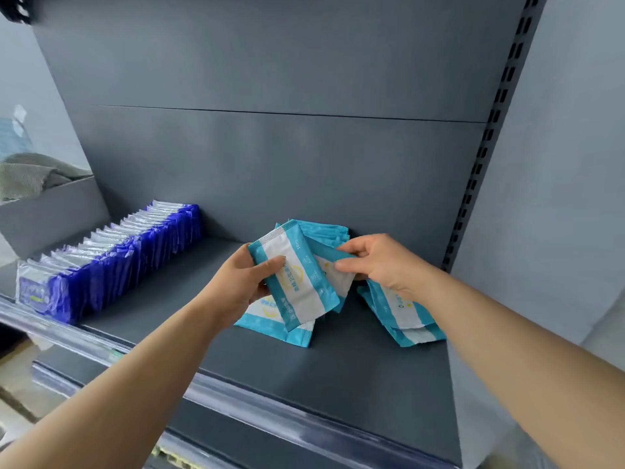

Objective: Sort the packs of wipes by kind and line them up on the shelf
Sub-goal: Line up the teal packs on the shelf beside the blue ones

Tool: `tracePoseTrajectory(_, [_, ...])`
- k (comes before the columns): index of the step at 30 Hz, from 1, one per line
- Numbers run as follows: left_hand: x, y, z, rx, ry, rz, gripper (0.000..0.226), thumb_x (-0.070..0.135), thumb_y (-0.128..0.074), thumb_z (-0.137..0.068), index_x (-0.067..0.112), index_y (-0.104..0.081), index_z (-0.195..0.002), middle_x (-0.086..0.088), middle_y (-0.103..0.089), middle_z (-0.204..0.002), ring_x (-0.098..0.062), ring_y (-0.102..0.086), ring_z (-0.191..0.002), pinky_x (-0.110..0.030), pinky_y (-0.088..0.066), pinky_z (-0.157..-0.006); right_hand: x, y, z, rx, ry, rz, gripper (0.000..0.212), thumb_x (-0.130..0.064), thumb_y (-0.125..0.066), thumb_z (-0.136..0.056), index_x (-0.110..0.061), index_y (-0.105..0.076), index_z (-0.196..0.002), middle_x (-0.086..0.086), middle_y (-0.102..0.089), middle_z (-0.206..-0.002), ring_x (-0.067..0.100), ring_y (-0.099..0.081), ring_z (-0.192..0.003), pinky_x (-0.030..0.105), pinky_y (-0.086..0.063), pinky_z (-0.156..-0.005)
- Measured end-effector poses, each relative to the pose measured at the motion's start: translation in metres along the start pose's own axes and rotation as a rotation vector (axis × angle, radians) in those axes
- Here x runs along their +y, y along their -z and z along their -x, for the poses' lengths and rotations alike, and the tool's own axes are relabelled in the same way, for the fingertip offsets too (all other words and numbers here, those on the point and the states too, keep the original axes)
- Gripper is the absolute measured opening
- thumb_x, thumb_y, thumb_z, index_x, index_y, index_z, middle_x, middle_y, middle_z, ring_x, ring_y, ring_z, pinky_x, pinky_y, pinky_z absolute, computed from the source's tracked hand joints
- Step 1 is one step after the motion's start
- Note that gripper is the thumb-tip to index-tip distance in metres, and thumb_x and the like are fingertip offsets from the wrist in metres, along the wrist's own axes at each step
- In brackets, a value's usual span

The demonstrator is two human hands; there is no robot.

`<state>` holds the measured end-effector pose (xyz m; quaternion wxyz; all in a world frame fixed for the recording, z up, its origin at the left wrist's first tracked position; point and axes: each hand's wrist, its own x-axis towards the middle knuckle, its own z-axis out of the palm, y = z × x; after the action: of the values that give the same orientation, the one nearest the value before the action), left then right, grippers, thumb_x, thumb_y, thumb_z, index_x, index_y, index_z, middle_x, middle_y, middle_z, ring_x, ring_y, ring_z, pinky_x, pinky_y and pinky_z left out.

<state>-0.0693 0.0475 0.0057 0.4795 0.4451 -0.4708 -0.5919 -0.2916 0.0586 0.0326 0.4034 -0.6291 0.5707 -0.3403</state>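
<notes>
Teal pack point(297, 279): gripped by left hand point(241, 284), long axis 11-to-5 o'clock. Second teal pack point(329, 253): pinched by right hand point(380, 265). Loose teal packs point(406, 316): flat on shelf point(338, 384), 5 o'clock of right hand, nearer it.

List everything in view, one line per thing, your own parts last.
shelf: one, dark grey, fills the view
dark blue packs: one long row, too many to count surely, blue and white, standing on edge at the left
loose teal packs: several, teal and white, lying in heaps at middle and right
held teal pack: one, teal and white, raised above the heaps
second teal pack: one, teal and white, just right of it, partly behind it
grey cloth: one, grey, far left
left hand: one, grips the held teal pack
right hand: one, pinches the second teal pack
</notes>
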Motion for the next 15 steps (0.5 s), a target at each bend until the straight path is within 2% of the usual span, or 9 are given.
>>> tracePoseTrajectory(2, [0.005, 0.013, -0.007, -0.048, -0.006, -0.035, 0.022, 0.011, -0.061, -0.091, 0.012, -0.055, -0.112, -0.005, -0.073, -0.101, -0.021, -0.072, -0.091, -0.035, -0.061, -0.074, -0.006, -0.010, 0.000, 0.026, -0.055, -0.122, 0.016, -0.005, -0.066, -0.087, -0.012, -0.064, -0.101, 0.003, -0.068, -0.099, 0.012, -0.066, -0.083, 0.024, -0.058, -0.073])
tracePoseTrajectory(4, [0.009, 0.029, -0.014, -0.051, -0.043, -0.098, 0.024, 0.010, -0.063, -0.090, 0.010, -0.054, -0.113, -0.006, -0.073, -0.101, -0.018, -0.072, -0.087, -0.031, -0.061, -0.069, -0.012, -0.015, 0.003, 0.088, -0.085, -0.173, 0.010, -0.002, -0.061, -0.090, -0.011, -0.063, -0.095, 0.006, -0.068, -0.096, 0.013, -0.067, -0.080, 0.025, -0.059, -0.067])
tracePoseTrajectory(10, [0.015, 0.071, -0.031, -0.027, -0.057, -0.233, 0.019, 0.018, -0.057, -0.096, 0.015, -0.046, -0.112, -0.006, -0.069, -0.101, -0.015, -0.070, -0.081, -0.040, -0.057, -0.070, -0.019, -0.022, 0.016, 0.323, -0.153, -0.218, 0.008, -0.007, -0.055, -0.095, -0.011, -0.061, -0.097, 0.013, -0.069, -0.103, 0.020, -0.069, -0.090, 0.037, -0.060, -0.073])
tracePoseTrajectory(12, [0.016, 0.074, -0.031, -0.046, -0.022, -0.219, 0.019, 0.018, -0.053, -0.099, 0.016, -0.041, -0.114, -0.006, -0.067, -0.100, -0.015, -0.068, -0.080, -0.037, -0.056, -0.063, -0.022, -0.029, 0.023, 0.359, -0.172, -0.235, 0.007, -0.007, -0.054, -0.095, -0.010, -0.060, -0.097, 0.012, -0.069, -0.102, 0.020, -0.070, -0.090, 0.038, -0.060, -0.073])
tracePoseTrajectory(15, [0.019, 0.073, -0.029, -0.098, 0.081, -0.028, 0.021, 0.005, -0.050, -0.098, 0.013, -0.039, -0.113, -0.007, -0.066, -0.094, -0.016, -0.069, -0.074, -0.029, -0.054, -0.048, -0.023, -0.039, 0.029, 0.429, -0.193, -0.225, 0.006, -0.008, -0.055, -0.095, -0.011, -0.060, -0.097, 0.011, -0.069, -0.103, 0.019, -0.069, -0.090, 0.040, -0.059, -0.077])
